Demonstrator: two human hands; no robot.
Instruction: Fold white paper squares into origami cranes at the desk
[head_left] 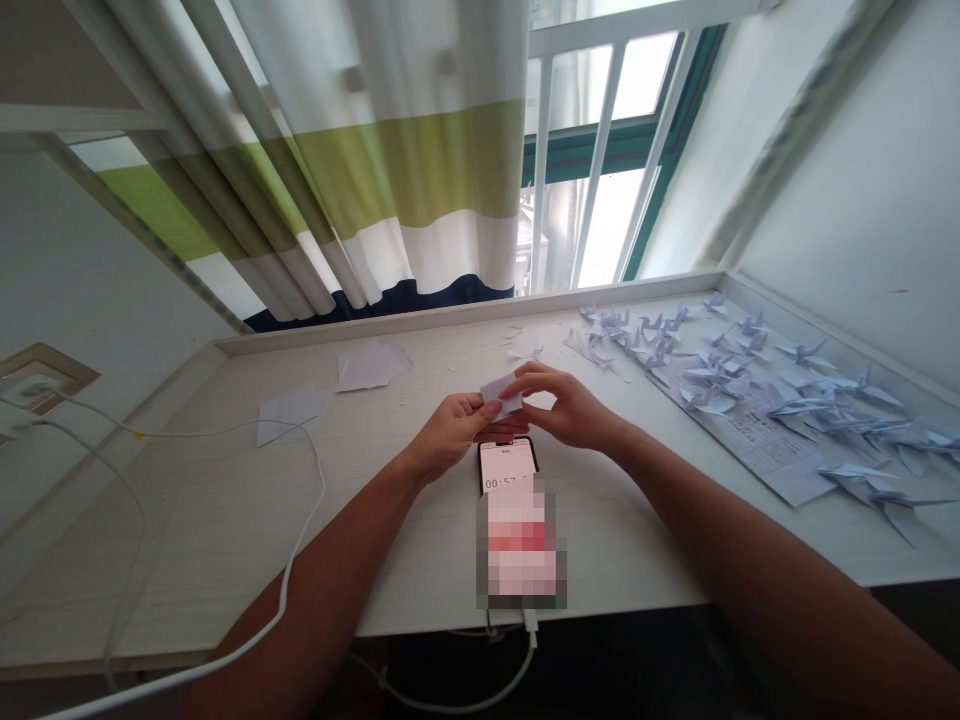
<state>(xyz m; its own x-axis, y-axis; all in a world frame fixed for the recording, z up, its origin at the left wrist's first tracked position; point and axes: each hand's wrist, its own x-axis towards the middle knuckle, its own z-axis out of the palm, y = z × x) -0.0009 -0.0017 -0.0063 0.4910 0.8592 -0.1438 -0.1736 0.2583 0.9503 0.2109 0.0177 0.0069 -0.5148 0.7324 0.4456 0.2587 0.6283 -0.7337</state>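
While poised just above the phone (508, 464), gripped a folded paper (501, 391) between left hand (450, 430) and right hand (570, 410), each pinched closed on it.

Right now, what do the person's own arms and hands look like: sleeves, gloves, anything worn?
Both forearms are bare right to the frame's lower edge: no sleeve shows. The left hand and right hand are ungloved, with no watch, bracelet or strap at either wrist. Rings are too small to tell; the folded paper hides some fingertips.
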